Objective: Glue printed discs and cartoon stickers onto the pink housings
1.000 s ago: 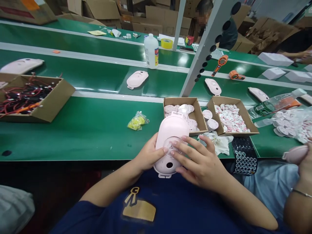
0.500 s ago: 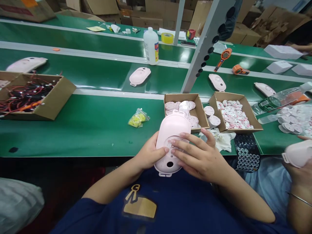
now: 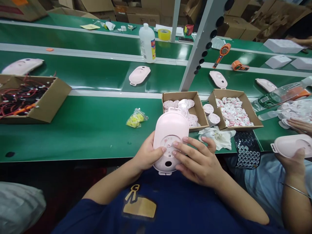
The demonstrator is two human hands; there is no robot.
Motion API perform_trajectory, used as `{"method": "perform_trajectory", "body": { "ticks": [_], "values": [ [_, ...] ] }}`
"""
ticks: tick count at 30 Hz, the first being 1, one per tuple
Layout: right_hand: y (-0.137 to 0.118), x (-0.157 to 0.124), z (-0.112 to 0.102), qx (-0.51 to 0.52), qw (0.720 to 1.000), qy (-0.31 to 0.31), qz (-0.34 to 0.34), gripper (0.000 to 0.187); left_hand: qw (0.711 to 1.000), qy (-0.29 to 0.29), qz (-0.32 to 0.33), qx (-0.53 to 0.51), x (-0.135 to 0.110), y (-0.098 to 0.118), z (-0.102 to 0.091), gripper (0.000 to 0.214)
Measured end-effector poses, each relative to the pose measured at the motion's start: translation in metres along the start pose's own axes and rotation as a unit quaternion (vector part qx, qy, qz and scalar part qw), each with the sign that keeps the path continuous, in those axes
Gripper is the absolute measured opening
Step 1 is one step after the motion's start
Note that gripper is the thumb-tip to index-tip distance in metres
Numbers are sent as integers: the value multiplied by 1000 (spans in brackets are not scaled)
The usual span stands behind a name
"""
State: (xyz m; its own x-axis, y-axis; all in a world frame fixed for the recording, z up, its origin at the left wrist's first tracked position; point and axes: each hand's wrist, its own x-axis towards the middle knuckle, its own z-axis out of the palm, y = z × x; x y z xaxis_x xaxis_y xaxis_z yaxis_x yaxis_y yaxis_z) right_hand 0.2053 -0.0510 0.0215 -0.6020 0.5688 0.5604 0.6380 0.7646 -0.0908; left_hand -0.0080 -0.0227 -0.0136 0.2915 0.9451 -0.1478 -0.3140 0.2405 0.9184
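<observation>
I hold a pink oval plastic housing (image 3: 170, 130) upright against my chest at the near edge of the green bench. My left hand (image 3: 146, 156) wraps its left side, thumb on the front face. My right hand (image 3: 197, 161) grips the right side, its fingertips pressing a small round patterned disc (image 3: 169, 143) set in the housing's circular recess. A dark hole shows below the disc. Just beyond stand two open cardboard boxes, one with round pink discs (image 3: 185, 109) and one with small printed stickers (image 3: 234, 112).
A white cloth (image 3: 219, 136) and a black sheet of round pads (image 3: 247, 151) lie to the right. A co-worker's hand (image 3: 292, 162) holds another pink housing (image 3: 291, 144) at far right. A box of red wires (image 3: 26, 97), a yellow bag (image 3: 135, 119) and a white bottle (image 3: 147, 42) are on the benches.
The housing stays in both hands; my right fingertips have shifted slightly on the disc. The co-worker's housing at right has risen and turned flatter, and a second co-worker hand has come in.
</observation>
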Motion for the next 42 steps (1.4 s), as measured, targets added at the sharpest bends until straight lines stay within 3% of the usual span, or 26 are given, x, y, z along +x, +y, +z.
{"method": "perform_trajectory", "body": {
  "ticks": [6,10,16,29,30,32,34,35,36,37,39,41,42],
  "values": [
    [1,-6,3,11,994,79,76,28,999,50,18,8,2,1,0,68],
    [-4,-4,7,-18,997,58,47,28,1000,26,14,-5,1,4,3,63],
    [-5,-2,8,-38,995,61,73,33,998,59,4,7,-2,4,0,61],
    [-5,-5,10,-20,995,72,61,31,997,62,-7,55,0,5,0,70],
    [0,-7,10,-19,993,96,60,30,996,67,-5,61,0,5,-1,70],
    [16,-17,8,-30,972,227,57,33,993,90,-1,78,-2,5,-5,68],
    [38,-34,4,-64,916,390,72,45,987,127,2,95,-4,4,-11,63],
    [49,-44,2,-83,893,431,105,48,985,142,1,100,-4,3,-14,61],
    [58,-55,1,-99,886,426,157,48,983,152,-1,101,-3,3,-17,59],
    [66,-65,1,-107,895,371,223,46,983,155,-5,101,-2,2,-19,58],
    [74,-82,8,-102,910,192,353,44,984,144,-11,106,1,0,-20,58],
    [75,-90,20,-85,907,62,408,44,986,118,-14,120,4,0,-18,59],
    [73,-91,25,-81,905,38,416,41,986,105,-15,130,5,1,-15,60]
  ]
}}
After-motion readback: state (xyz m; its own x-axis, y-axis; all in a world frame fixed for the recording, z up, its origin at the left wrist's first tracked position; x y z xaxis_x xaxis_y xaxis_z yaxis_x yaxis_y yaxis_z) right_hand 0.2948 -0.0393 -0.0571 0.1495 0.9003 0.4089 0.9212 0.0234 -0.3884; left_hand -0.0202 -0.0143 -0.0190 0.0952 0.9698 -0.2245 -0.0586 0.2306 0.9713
